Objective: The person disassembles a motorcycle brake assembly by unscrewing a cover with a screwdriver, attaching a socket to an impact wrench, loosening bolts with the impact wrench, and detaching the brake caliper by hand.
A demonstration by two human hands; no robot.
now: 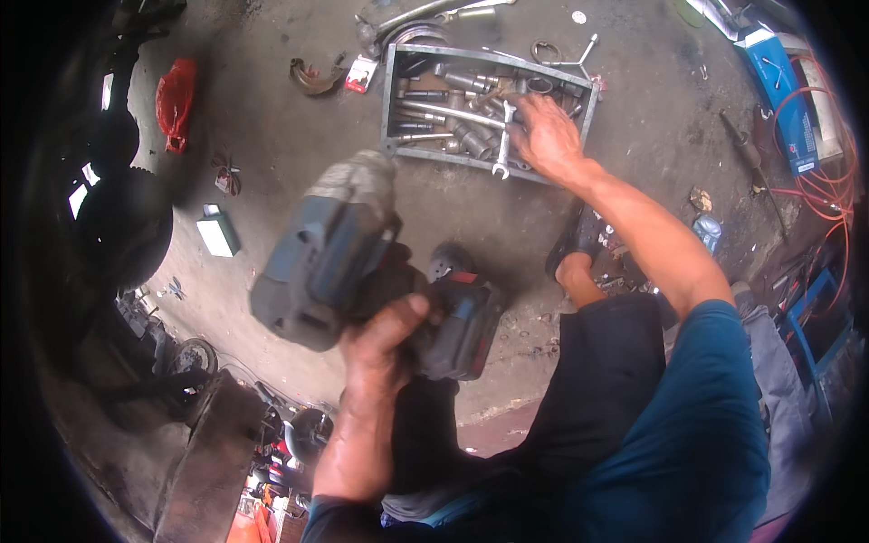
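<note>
My left hand [385, 339] grips a black and blue cordless impact wrench [321, 258], raised close to the camera, with its battery [462, 330] at the lower right. My right hand [543, 131] reaches over a grey metal tool tray [391, 109], its fingers apart and bent down among the tools, beside an open-ended wrench [502, 158]. The tray holds several sockets [457, 80] and long bars [448, 115]; the fingertips are partly hidden among them.
Around me lie a red plastic item [176, 104], a green-white box [217, 231], curved metal parts [312, 77], a blue box [778, 95] and orange hose [833, 181]. Dark machinery [118, 226] stands left, a blue metal frame [819, 330] right. My foot [570, 262] is below the tray.
</note>
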